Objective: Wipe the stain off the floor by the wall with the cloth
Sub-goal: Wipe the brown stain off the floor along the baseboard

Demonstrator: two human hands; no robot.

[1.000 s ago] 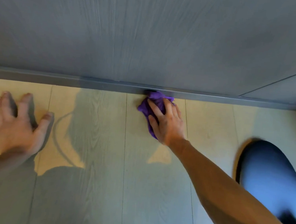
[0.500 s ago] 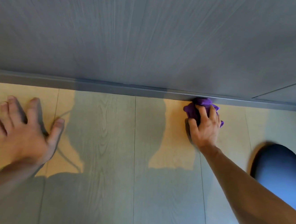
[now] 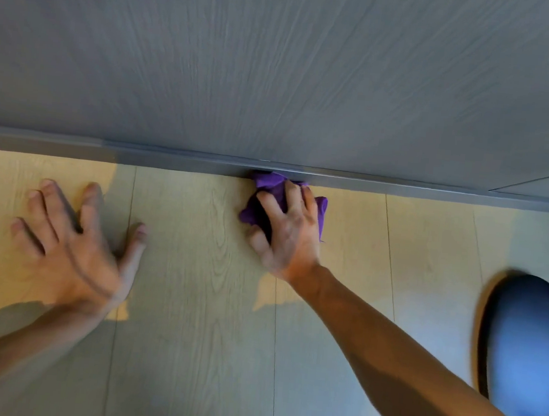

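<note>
A crumpled purple cloth (image 3: 270, 187) lies on the light wooden floor (image 3: 193, 267), its far edge touching the grey skirting (image 3: 170, 161) at the foot of the wall. My right hand (image 3: 289, 232) presses down on the cloth, fingers curled over it. My left hand (image 3: 75, 242) rests flat on the floor to the left, fingers spread, holding nothing. No stain shows on the floor around the cloth; whatever lies under the cloth is hidden.
A grey wood-grain wall (image 3: 280, 67) fills the upper half of the view, with a panel seam at the far right. My knee in blue fabric (image 3: 528, 343) is on the floor at the right. Shadows fall across the floorboards.
My right hand slid the cloth right along the skirting, then back to the left. My left hand stayed planted on the floor; the view shifted slightly.
</note>
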